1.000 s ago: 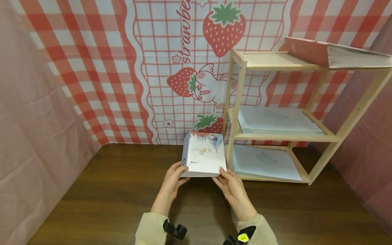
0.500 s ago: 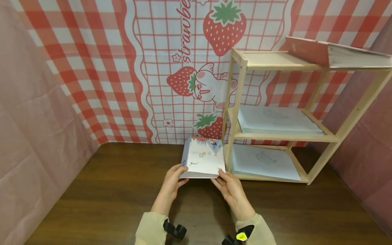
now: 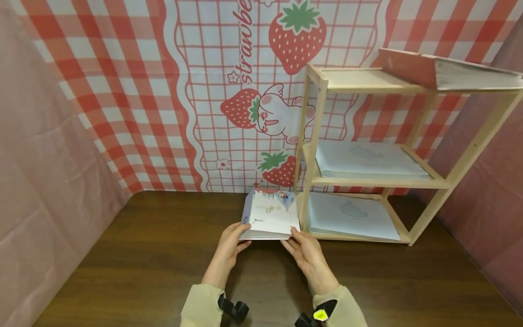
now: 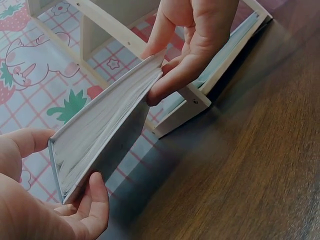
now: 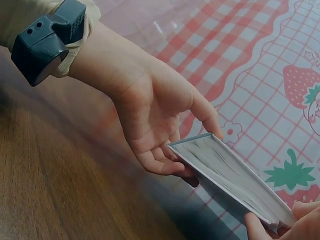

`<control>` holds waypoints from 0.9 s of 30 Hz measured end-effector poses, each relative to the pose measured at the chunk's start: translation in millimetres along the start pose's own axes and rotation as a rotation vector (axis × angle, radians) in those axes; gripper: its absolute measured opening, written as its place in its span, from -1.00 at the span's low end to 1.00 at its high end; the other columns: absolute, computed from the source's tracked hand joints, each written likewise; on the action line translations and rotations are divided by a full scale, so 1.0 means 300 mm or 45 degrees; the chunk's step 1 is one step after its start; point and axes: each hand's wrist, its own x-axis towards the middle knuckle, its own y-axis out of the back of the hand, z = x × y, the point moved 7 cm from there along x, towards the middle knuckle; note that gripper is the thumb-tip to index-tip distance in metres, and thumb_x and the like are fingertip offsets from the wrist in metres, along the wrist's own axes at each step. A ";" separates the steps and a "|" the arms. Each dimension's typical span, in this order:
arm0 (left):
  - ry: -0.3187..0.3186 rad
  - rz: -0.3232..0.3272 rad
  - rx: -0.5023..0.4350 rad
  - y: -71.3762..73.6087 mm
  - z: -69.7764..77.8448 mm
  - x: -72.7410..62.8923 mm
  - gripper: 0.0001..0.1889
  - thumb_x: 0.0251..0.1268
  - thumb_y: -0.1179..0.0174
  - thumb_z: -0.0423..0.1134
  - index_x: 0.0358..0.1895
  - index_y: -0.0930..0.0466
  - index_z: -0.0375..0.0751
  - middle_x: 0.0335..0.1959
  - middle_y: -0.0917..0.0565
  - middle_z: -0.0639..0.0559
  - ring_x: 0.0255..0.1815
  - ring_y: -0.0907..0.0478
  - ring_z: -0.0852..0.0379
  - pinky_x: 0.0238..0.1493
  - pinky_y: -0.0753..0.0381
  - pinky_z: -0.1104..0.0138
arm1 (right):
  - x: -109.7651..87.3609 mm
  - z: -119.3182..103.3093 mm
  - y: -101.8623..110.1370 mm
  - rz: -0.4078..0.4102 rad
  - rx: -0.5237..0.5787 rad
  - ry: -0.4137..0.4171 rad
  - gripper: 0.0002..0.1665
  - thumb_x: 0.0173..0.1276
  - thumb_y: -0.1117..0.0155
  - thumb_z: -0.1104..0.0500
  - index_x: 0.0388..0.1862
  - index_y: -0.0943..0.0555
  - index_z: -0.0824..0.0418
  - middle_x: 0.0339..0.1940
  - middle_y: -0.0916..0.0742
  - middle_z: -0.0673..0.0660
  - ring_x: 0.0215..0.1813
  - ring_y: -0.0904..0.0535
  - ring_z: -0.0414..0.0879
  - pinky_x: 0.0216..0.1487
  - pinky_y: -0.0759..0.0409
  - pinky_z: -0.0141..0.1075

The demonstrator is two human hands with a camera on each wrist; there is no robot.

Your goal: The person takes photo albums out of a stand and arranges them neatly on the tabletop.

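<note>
Both hands hold a thick book (image 3: 273, 213) with a white illustrated cover and a bluish spine on its left side. My left hand (image 3: 229, 243) pinches the near left corner, thumb on top and fingers beneath. At the near right corner my right hand (image 3: 306, 252) grips it the same way. In the left wrist view the page edges of the book (image 4: 105, 125) face the camera, and its underside is off the table. The right wrist view shows the book (image 5: 235, 180) spanning both hands. Just right of it stands a wooden shelf (image 3: 380, 183).
On the middle tier lies a pale blue book (image 3: 367, 159), and another pale blue book (image 3: 353, 215) lies on the bottom tier. A red-covered book (image 3: 408, 68) rests on the top. A checked strawberry cloth (image 3: 245, 150) hangs behind the brown table (image 3: 163, 263).
The book's far edge has come down, so its cover lies flatter and lower in view. Both hands keep their grip and have shifted only slightly.
</note>
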 end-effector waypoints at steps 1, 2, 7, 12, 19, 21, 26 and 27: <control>0.002 0.002 0.004 0.000 -0.001 0.000 -0.48 0.14 -0.12 -0.23 0.11 -0.29 -0.51 -0.29 -0.52 0.00 -0.34 -0.46 0.22 -0.30 -0.53 0.36 | 0.000 0.000 0.000 0.002 0.000 0.000 -0.55 0.41 0.15 0.34 0.19 -0.10 0.57 -0.18 -0.54 0.17 -0.11 -0.53 -0.10 0.14 -0.44 -0.16; 0.003 0.005 0.008 0.000 -0.002 0.001 -0.49 0.14 -0.12 -0.23 0.10 -0.29 -0.50 -0.29 -0.52 0.00 -0.34 -0.46 0.22 -0.30 -0.53 0.37 | 0.001 0.000 0.001 0.003 0.003 0.002 -0.54 0.41 0.15 0.34 0.19 -0.10 0.58 -0.19 -0.54 0.16 -0.12 -0.53 -0.10 0.14 -0.44 -0.16; 0.011 0.016 0.022 0.002 -0.010 0.006 -0.54 0.14 -0.13 -0.22 0.04 -0.33 -0.48 -0.34 -0.51 0.03 -0.36 -0.44 0.22 -0.31 -0.53 0.37 | 0.002 0.004 0.002 0.012 0.016 0.000 -0.53 0.41 0.13 0.34 0.19 -0.10 0.60 -0.22 -0.56 0.15 -0.12 -0.53 -0.09 0.17 -0.41 -0.12; 0.016 0.030 0.016 0.007 -0.015 0.007 -0.55 0.14 -0.13 -0.22 0.02 -0.34 -0.48 -0.36 -0.50 0.04 -0.38 -0.45 0.23 -0.31 -0.54 0.37 | 0.001 0.012 0.002 0.014 0.017 -0.010 -0.50 0.41 0.13 0.34 0.23 -0.08 0.59 -0.20 -0.55 0.15 -0.10 -0.52 -0.08 0.24 -0.32 -0.07; 0.013 0.005 0.008 0.005 -0.021 0.005 -0.51 0.17 -0.12 -0.22 0.06 -0.31 -0.52 -0.40 -0.52 0.06 -0.41 -0.46 0.24 -0.35 -0.52 0.41 | -0.002 0.019 0.007 0.023 0.027 -0.023 -0.46 0.42 0.17 0.32 0.27 -0.03 0.60 -0.17 -0.53 0.17 -0.05 -0.49 -0.04 0.26 -0.27 -0.05; 0.017 0.005 0.023 0.006 -0.021 0.003 -0.50 0.17 -0.13 -0.20 0.08 -0.31 -0.52 -0.41 -0.52 0.08 -0.43 -0.44 0.24 -0.38 -0.49 0.42 | -0.002 0.021 0.009 0.030 0.028 -0.028 -0.48 0.42 0.17 0.32 0.26 -0.04 0.59 -0.16 -0.52 0.18 -0.04 -0.48 -0.03 0.26 -0.27 -0.05; 0.030 0.035 0.092 0.009 -0.016 -0.002 -0.47 0.16 -0.15 -0.16 0.09 -0.33 -0.49 -0.48 -0.48 0.12 -0.54 -0.30 0.22 -0.52 -0.35 0.47 | -0.001 0.026 0.012 0.045 0.035 -0.034 -0.51 0.43 0.16 0.31 0.22 -0.08 0.56 -0.10 -0.48 0.24 0.03 -0.44 0.04 0.28 -0.23 -0.03; 0.032 0.040 0.104 0.010 -0.016 -0.002 -0.47 0.15 -0.15 -0.16 0.10 -0.33 -0.49 -0.49 -0.47 0.13 -0.56 -0.28 0.22 -0.53 -0.33 0.47 | 0.000 0.027 0.012 0.045 0.036 -0.037 -0.51 0.43 0.16 0.30 0.22 -0.08 0.56 -0.08 -0.47 0.25 0.05 -0.42 0.05 0.28 -0.23 -0.03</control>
